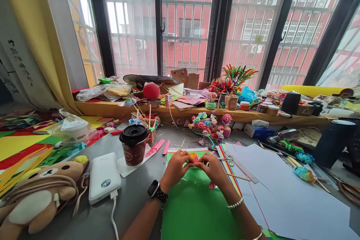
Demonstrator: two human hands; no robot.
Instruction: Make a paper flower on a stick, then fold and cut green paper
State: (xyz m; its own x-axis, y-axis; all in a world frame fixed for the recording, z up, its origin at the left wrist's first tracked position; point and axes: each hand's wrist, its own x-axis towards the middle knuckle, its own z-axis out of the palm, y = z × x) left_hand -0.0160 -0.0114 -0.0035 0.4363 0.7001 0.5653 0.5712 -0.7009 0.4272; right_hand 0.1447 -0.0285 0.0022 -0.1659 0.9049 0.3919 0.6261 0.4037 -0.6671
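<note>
My left hand (176, 168) and my right hand (213, 168) meet at the fingertips over a green sheet (197, 210). Between them they pinch a small piece of pink and orange crepe-like paper (194, 156); the fingers hide part of it. A thin wooden stick (239, 177) juts out to the right from behind my right wrist; whether that hand touches it I cannot tell. Beneath the right wrist lies a pink scrap (211, 185). Scissors (230, 162) and a clear ruler (245, 172) rest just right of my right hand.
Left of the green sheet stand a lidded coffee cup (134, 146) and a white power bank (104, 178) with its cable, beside a plush bear (42, 191). Large white sheets (284, 191) spread on the right, near a dark tumbler (334, 144). Colourful craft flowers (206, 123) sit ahead.
</note>
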